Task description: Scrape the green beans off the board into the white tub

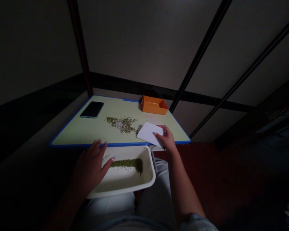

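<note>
My right hand (165,138) is closed on a flat white plastic scraper (149,132), whose far edge rests near the table's front edge. Just left of the scraper, green beans mixed with pale grains (122,124) lie scattered over the tabletop. My left hand (92,165) is over the left end of a white plastic tub (152,160), fingers spread and holding nothing. Part of the tub's left side is hidden under that hand. Inside the tub, more green beans (128,163) lie in a strip along the bottom.
The pale table (74,136) has a blue rim. A dark-screened phone (92,109) lies at its left, and an orange open box (154,106) stands at the back right. A panelled wall (144,41) rises behind the table. The tub sits over my lap.
</note>
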A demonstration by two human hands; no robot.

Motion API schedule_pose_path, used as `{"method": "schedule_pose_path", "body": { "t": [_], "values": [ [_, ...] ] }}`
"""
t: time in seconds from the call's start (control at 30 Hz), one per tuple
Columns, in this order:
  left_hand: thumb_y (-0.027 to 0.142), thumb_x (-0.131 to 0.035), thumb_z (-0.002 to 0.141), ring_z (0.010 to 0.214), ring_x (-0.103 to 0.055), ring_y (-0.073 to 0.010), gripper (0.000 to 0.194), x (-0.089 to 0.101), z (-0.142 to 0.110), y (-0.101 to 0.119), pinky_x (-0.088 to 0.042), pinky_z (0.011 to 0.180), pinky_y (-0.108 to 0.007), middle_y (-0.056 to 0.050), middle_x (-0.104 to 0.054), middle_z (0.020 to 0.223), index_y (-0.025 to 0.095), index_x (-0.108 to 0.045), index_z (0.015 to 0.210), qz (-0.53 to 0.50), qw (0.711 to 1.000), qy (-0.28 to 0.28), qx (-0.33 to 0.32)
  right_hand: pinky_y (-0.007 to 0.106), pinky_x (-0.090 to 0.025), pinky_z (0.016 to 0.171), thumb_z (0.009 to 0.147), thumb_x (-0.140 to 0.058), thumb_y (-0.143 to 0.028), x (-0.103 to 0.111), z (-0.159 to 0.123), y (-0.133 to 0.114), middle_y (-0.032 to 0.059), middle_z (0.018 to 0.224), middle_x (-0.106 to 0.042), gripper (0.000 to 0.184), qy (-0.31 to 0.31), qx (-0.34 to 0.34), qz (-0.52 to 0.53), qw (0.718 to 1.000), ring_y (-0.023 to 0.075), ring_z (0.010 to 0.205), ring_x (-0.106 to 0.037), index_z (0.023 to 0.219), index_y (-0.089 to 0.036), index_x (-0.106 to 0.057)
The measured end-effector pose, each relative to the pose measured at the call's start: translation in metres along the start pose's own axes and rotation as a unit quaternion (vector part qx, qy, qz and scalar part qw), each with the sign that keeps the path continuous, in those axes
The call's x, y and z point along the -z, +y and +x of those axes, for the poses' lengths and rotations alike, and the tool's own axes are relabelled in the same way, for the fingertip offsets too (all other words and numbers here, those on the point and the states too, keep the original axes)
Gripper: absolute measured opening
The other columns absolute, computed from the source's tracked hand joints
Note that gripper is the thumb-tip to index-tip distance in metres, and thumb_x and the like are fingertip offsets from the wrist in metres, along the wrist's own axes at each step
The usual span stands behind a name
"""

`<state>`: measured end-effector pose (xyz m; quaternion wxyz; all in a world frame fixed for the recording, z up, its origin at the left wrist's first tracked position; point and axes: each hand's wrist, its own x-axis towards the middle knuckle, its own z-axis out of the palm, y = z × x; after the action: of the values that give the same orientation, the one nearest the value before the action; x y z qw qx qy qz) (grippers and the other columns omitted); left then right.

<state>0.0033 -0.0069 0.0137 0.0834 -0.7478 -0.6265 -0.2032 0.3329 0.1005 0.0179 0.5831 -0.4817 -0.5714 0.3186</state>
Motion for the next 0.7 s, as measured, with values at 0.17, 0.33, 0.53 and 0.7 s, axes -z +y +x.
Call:
{"method": "schedule_pose_path", "body": {
  "t": [0.17,0.33,0.53,0.7],
  "values": [
    [0.049,-0.039,0.091,0.141,-0.046,-0.0375,0.061,-0.001,0.001,-0.001,-0.044,0.109,-0.054,-0.025,-0.052,0.148,0.009,-0.057,0.133,0.015,1.000,-0.009,-0.002,0.034,-0.052,0.080,0.063,-0.080,-0.039,-0.001,0.000,-0.002,0.0039,0.102,-0.070,0.045,-0.001,0.011,-0.028,1.000,0.0225,0.092,-0.063,0.102,-0.023,-0.064],
    [0.049,-0.038,0.092,0.141,-0.046,-0.0373,0.061,-0.002,0.001,-0.003,-0.045,0.108,-0.053,-0.024,-0.052,0.148,0.009,-0.057,0.134,0.023,1.000,-0.008,-0.009,0.034,-0.052,0.081,0.062,-0.081,-0.039,0.001,-0.001,-0.003,0.0038,0.102,-0.070,0.044,0.001,0.010,-0.026,1.000,0.0233,0.094,-0.063,0.100,-0.024,-0.065],
    [0.049,-0.039,0.092,0.140,-0.047,-0.0377,0.061,-0.004,0.001,-0.003,-0.045,0.107,-0.054,-0.025,-0.053,0.147,0.008,-0.057,0.133,0.024,1.000,0.002,-0.011,0.036,-0.052,0.083,0.061,-0.082,-0.038,0.010,-0.001,-0.001,0.0043,0.102,-0.069,0.047,0.039,-0.003,-0.008,0.999,0.0240,0.094,-0.063,0.101,-0.023,-0.064],
    [0.050,-0.038,0.092,0.141,-0.046,-0.0369,0.062,-0.003,0.000,-0.003,-0.045,0.108,-0.052,-0.024,-0.053,0.147,0.008,-0.058,0.133,0.024,1.000,-0.003,-0.011,0.035,-0.052,0.081,0.062,-0.081,-0.038,0.013,0.000,0.002,0.0035,0.100,-0.069,0.045,0.058,0.002,0.017,0.998,0.0232,0.092,-0.063,0.101,-0.023,-0.063]
  ]
}}
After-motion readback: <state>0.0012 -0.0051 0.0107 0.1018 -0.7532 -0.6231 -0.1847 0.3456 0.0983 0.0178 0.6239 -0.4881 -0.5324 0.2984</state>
